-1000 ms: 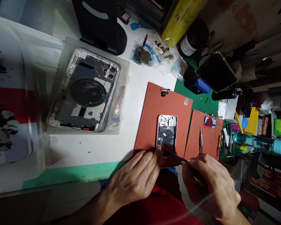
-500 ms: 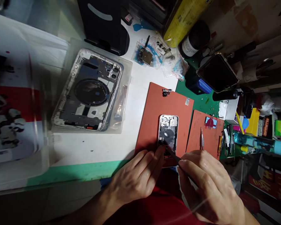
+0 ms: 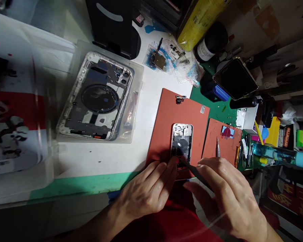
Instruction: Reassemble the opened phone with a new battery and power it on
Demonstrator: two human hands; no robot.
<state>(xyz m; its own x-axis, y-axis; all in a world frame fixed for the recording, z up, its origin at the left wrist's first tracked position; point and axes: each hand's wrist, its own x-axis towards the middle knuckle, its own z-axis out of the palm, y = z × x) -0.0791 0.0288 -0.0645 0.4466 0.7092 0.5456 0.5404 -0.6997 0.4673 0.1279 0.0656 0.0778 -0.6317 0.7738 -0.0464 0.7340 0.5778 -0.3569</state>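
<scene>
A small opened smartphone (image 3: pixel 183 139), its inner parts bared, lies on the red-brown mat (image 3: pixel 164 122) in the head view. My left hand (image 3: pixel 150 188) rests at the phone's lower left, fingers together with their tips on its edge; whether they also pinch a small part is hidden. From the right, my right hand (image 3: pixel 227 195) holds dark tweezers (image 3: pixel 195 173) slanting to the phone's lower end. Its index finger lies along the tweezers, while the thumb sticks out away from them. The tips sit close to my left fingertips, in shadow.
Left of the mat, a larger phone housing (image 3: pixel 98 97) lies on a clear plastic tray (image 3: pixel 135 101). Small metal parts (image 3: pixel 180 99) sit at the mat's top. A second mat (image 3: pixel 209 144) bears a screwdriver (image 3: pixel 217 148). Bagged parts (image 3: pixel 187 70) and a yellow can (image 3: pixel 200 23) stand behind.
My right thumb has moved off the tweezers to the left, and the right fingers have shifted slightly. My left hand and the phone stay where they were.
</scene>
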